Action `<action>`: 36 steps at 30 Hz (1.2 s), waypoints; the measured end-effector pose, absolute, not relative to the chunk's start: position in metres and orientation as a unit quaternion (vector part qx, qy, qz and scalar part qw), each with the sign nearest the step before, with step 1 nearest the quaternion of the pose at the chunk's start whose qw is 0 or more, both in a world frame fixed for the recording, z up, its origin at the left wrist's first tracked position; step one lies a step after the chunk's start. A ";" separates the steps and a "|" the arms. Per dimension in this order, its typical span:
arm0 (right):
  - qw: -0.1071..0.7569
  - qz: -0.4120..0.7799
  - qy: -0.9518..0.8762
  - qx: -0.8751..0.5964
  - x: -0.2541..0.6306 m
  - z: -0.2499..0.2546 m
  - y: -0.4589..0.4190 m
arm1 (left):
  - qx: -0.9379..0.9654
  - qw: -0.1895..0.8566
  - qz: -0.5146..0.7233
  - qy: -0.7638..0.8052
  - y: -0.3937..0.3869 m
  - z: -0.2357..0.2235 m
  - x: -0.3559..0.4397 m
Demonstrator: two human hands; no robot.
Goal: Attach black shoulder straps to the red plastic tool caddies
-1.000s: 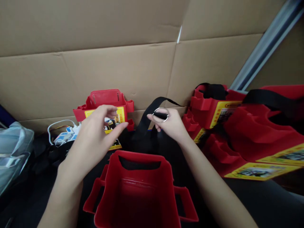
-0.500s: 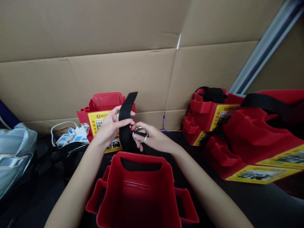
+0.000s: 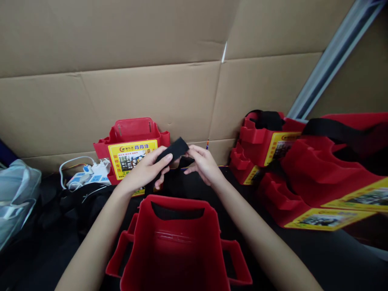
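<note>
My left hand (image 3: pixel 151 166) grips a black webbing strap (image 3: pixel 176 148) with the thumb on top, and its loose end slants up to the right. My right hand (image 3: pixel 204 161) pinches at the tip of that end, its lower fingers loosely curled. More black strap shows dimly between the two hands. Below them a red plastic tool box (image 3: pixel 172 199) stands with its open top towards me. It has a loop at either side and a slot in its far wall with black strap behind it.
Behind my left hand stands another red box (image 3: pixel 133 129) with a yellow label. A white power strip (image 3: pixel 97 173) and a translucent plastic bag (image 3: pixel 18 198) lie left. Stacked red boxes (image 3: pixel 321 169) with black straps stand right. A cardboard wall (image 3: pixel 145 101) closes off the back.
The strap's end, upright before, now tips over to the right. My right hand has moved up and right to that end, and the metal rings at its fingers no longer show.
</note>
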State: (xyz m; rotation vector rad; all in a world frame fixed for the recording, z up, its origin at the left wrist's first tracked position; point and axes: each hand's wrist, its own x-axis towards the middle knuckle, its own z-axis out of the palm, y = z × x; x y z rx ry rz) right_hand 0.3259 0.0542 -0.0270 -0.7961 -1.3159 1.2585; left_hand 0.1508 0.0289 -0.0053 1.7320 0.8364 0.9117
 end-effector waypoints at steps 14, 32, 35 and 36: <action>0.635 0.352 -0.577 -0.374 0.324 -0.036 0.059 | 0.732 0.413 0.358 0.408 0.040 -0.018 0.157; 0.534 0.209 -0.757 -0.314 0.323 -0.031 0.046 | 0.653 0.519 0.417 0.360 0.046 -0.024 0.160; 0.522 0.184 -0.760 -0.340 0.325 -0.029 0.043 | 0.641 0.555 0.418 0.326 0.043 -0.023 0.164; 0.518 0.193 -0.759 -0.344 0.326 -0.029 0.042 | 0.637 0.552 0.429 0.325 0.042 -0.022 0.165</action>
